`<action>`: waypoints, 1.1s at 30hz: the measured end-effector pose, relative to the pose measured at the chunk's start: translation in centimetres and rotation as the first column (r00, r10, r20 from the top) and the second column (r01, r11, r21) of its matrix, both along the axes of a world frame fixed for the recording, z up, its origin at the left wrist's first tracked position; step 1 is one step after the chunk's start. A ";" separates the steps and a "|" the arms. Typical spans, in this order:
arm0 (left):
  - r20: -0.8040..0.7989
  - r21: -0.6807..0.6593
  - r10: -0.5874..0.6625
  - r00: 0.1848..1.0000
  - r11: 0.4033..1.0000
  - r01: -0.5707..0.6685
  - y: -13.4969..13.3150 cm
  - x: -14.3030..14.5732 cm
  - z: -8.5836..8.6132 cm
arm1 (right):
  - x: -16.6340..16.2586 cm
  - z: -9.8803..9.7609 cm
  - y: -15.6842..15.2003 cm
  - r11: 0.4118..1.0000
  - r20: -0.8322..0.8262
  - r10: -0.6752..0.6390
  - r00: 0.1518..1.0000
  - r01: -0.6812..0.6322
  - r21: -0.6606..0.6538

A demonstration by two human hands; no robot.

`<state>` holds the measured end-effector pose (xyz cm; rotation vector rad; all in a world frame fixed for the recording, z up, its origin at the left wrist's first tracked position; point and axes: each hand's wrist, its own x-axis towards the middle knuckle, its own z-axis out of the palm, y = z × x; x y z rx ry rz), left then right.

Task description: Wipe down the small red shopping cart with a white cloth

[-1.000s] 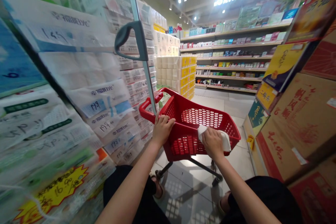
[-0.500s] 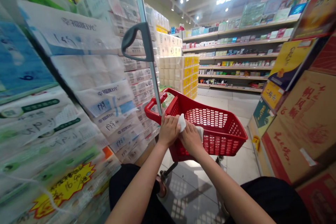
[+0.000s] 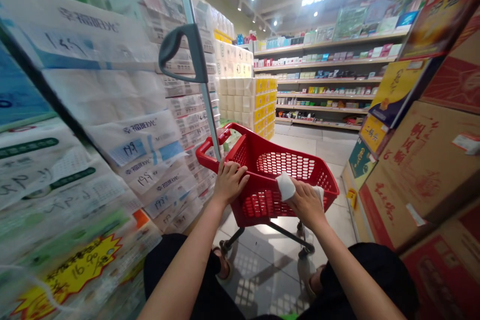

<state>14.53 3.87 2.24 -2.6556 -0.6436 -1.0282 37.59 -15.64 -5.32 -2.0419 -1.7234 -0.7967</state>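
A small red plastic shopping cart (image 3: 300, 167) stands on the tiled floor in front of me, with nothing in its basket. My left hand (image 3: 228, 182) grips the cart's near left corner at the rim, fingers curled over it. My right hand (image 3: 307, 202) presses a white cloth (image 3: 287, 186) against the near rim, fingers closed on the cloth. A grey pull handle (image 3: 187, 52) on a metal pole rises from the cart's left side.
Stacked packs of toilet paper (image 3: 112, 110) fill the left side close by. Cardboard boxes (image 3: 423, 160) line the right. Yellow and white tissue stacks (image 3: 255, 105) and product shelves (image 3: 330, 80) stand further down the aisle. My knees in dark trousers are low in view.
My right hand with the cloth slid along the near rim: from the right side over to my left hand, then back to the right. My left hand stayed on the corner.
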 end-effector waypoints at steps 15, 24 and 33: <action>0.099 -0.052 0.100 0.990 0.994 -0.095 -0.1 0.1 -0.1 | 1.8 -2.2 -3.7 0.956 -0.084 -0.241 0.967 0.252 0.153; 0.082 -0.021 0.114 0.990 0.993 -0.112 -0.1 0.4 -0.1 | -8.6 1.8 4.6 0.998 -0.088 -0.050 0.995 0.053 0.040; 0.062 -0.022 0.070 0.996 0.997 -0.068 0.7 -0.2 -0.4 | -5.4 2.3 3.7 0.995 -0.015 0.089 0.996 -0.089 -0.046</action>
